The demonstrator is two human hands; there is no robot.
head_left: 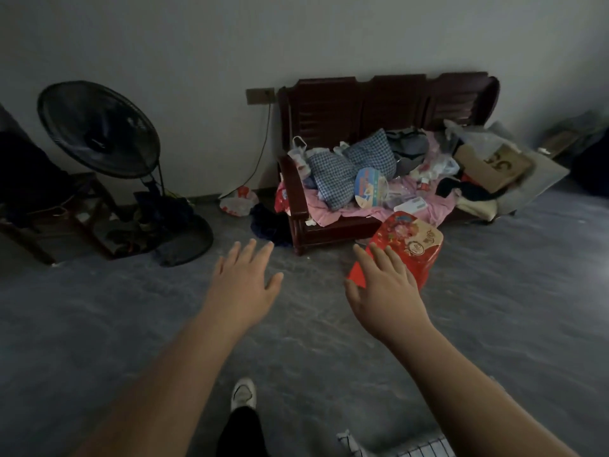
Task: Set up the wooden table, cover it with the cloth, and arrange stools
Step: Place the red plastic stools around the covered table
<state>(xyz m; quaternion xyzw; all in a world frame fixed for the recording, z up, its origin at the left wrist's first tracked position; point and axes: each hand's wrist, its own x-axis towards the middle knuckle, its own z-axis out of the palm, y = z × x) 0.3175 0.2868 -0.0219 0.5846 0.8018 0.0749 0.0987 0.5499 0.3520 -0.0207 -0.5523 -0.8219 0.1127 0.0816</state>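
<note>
Grey floor (494,308), cluttered wooden bench (389,103) beyond.

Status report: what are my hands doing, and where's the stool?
Left hand and right hand open, stretched forward, holding nothing. Red stool on floor just beyond right hand. Table, cloth not made out. Cluttered bench behind stool.

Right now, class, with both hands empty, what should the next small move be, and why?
Probably reach the right hand forward to the red patterned object standing just beyond it, before the cluttered wooden bench. Both hands are open and hold nothing; the left hand hovers over bare floor. Whether that object is a stool, I cannot tell.
</note>
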